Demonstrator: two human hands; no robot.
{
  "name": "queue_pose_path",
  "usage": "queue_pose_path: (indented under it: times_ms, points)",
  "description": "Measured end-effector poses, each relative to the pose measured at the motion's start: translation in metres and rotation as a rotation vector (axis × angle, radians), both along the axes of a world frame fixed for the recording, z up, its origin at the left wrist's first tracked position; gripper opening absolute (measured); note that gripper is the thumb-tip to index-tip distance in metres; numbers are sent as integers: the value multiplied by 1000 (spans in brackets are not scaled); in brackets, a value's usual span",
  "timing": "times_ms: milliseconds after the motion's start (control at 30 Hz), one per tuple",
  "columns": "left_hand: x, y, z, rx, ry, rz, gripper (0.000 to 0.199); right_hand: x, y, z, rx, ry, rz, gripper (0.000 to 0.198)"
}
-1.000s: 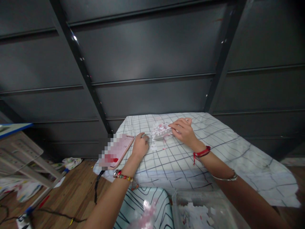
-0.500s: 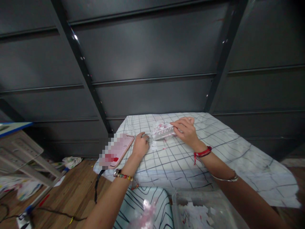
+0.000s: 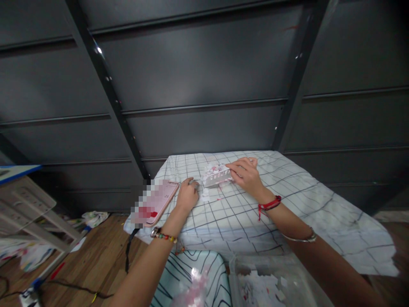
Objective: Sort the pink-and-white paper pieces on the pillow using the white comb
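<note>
At far left, a blue-edged desk with a pale frame point(image 3: 35, 204) is seen above a brown wooden floor point(image 3: 105, 251). A pink-rimmed phone point(image 3: 159, 204) is laid on a white cloth with dark grid lines point(image 3: 223, 217). Just beside it, the left hand point(image 3: 188, 194) is rested on the cloth, fingers loosely bent; whether anything is pinched there cannot be told. A white plastic basket with a perforated side point(image 3: 217, 178), filled with paper scraps, is placed between the hands. Its right end is gripped by the right hand's fingers point(image 3: 245, 174). Below, more white scraps point(image 3: 260, 288) are contained in a clear plastic bin point(image 3: 298, 277).
</note>
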State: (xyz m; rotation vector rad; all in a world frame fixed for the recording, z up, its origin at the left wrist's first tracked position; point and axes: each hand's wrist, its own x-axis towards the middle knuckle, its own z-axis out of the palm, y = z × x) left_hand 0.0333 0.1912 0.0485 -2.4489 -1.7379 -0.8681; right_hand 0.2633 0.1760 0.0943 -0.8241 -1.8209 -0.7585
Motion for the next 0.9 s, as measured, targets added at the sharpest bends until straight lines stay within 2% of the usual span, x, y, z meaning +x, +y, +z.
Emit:
queue_pose_path:
  times_ms: [333, 600, 900]
  points:
    - [1, -2, 3, -15, 6, 10, 38, 1, -1, 0, -10, 5, -32, 16]
    - [1, -3, 5, -33, 0, 2, 38, 1, -3, 3, -17, 26, 81, 15]
    - [0, -3, 4, -28, -5, -3, 38, 2, -6, 5, -34, 72, -2, 17]
